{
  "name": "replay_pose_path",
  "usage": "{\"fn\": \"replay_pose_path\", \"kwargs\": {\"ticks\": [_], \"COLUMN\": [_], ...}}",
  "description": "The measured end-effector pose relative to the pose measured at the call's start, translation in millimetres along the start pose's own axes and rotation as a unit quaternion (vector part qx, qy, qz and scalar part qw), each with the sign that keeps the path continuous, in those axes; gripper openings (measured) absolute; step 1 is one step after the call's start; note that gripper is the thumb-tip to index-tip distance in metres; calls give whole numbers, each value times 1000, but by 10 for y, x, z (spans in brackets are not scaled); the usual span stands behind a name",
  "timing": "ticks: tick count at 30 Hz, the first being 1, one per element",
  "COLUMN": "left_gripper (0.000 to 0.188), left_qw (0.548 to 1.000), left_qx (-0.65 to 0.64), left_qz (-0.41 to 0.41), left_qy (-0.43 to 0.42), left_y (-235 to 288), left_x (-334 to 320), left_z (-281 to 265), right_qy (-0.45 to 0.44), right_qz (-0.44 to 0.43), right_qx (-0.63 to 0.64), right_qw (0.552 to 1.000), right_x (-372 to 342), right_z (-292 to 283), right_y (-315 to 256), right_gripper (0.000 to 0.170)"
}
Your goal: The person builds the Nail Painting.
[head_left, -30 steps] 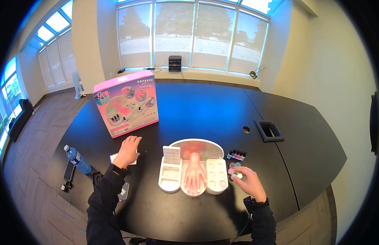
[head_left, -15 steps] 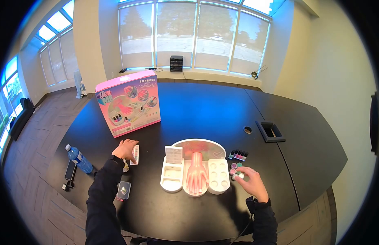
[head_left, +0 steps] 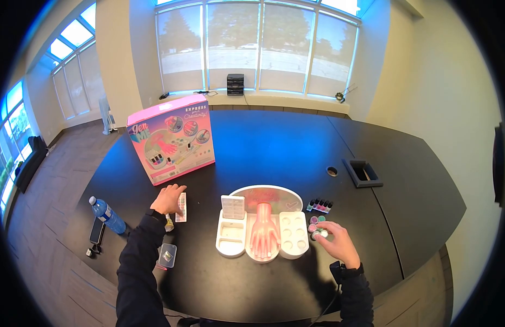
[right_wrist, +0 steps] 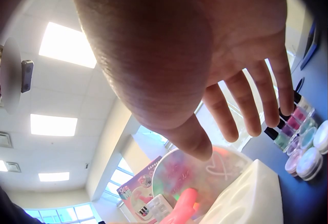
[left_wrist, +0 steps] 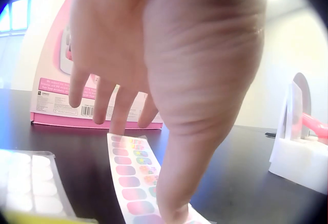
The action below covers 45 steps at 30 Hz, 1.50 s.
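My left hand [head_left: 167, 200] is over a narrow sticker sheet [head_left: 181, 207] on the dark table. In the left wrist view, the thumb of this hand [left_wrist: 169, 65] touches the sheet [left_wrist: 128, 181] near its close end, and a fingertip meets its far end. My right hand [head_left: 339, 246], fingers relaxed, is beside small round pots [head_left: 314, 228]. The right wrist view shows the right hand [right_wrist: 205, 60] with nothing gripped and the pots [right_wrist: 309, 163] to its right. Between the hands, a pink model hand [head_left: 264, 234] lies in a white tray station [head_left: 230, 249].
A pink box [head_left: 173, 141] stands at the back left. A water bottle [head_left: 107, 215] and a clear small case [head_left: 167, 255] are on the left. Nail polish bottles [head_left: 320, 205] stand behind the pots. The table has a square opening [head_left: 363, 173] at the right.
My left hand has moved down onto the sticker sheet, which has turned lengthwise and now shows beside the hand. My right hand has hardly moved. The head view has shifted slightly.
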<state>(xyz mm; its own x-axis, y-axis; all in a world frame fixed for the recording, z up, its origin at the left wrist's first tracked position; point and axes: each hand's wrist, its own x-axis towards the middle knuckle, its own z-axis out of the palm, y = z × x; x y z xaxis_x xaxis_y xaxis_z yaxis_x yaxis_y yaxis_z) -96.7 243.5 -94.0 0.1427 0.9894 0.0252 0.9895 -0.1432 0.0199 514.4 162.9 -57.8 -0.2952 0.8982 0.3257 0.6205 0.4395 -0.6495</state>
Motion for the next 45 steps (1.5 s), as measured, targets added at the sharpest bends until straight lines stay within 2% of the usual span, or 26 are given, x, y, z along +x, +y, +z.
{"fn": "replay_pose_path", "kwargs": {"ticks": [1,3,4,6,7,10,11,16,23,35,40,45], "left_gripper": [115,93,93,66,66,40,40,13,8,11,12,9], "left_qw": [1000,999,999,994,994,980,981,981,985,944,928,927], "left_qx": [2,5,5,-22,-24,-67,-67,-68,-106,-227,-244,-256], "left_qz": [1,2,3,22,21,45,42,61,30,131,166,182], "left_qy": [0,47,47,109,109,180,179,171,130,200,228,207], "left_y": [38,100,107,129,144,236,261,388,609,1214,1367,1505], "left_x": [-10,-44,-61,-86,-95,-182,-212,-324,-559,-739,-602,-486], "left_z": [-36,-109,-135,-175,-188,-335,-382,-584,-853,-1269,-1217,-1145], "right_qy": [1,2,3,1,0,-7,-1,4,0,-2,-6,-2], "right_qz": [1,-4,-4,6,6,6,19,30,29,28,26,17], "right_qx": [2,4,4,-4,-6,1,19,31,35,26,32,23], "right_qw": [1000,1000,1000,1000,1000,1000,1000,999,999,999,999,1000], "right_x": [0,-1,-1,-1,-5,-4,-9,-23,-22,11,28,57], "right_z": [4,7,7,-1,-14,-43,-45,-62,-77,-73,-71,-74], "right_y": [1,3,-4,-34,-43,-80,-95,-104,-138,-152,-194,-168], "right_gripper": [33,33,33,33,33,34,31,28,28,27,27,27]}}
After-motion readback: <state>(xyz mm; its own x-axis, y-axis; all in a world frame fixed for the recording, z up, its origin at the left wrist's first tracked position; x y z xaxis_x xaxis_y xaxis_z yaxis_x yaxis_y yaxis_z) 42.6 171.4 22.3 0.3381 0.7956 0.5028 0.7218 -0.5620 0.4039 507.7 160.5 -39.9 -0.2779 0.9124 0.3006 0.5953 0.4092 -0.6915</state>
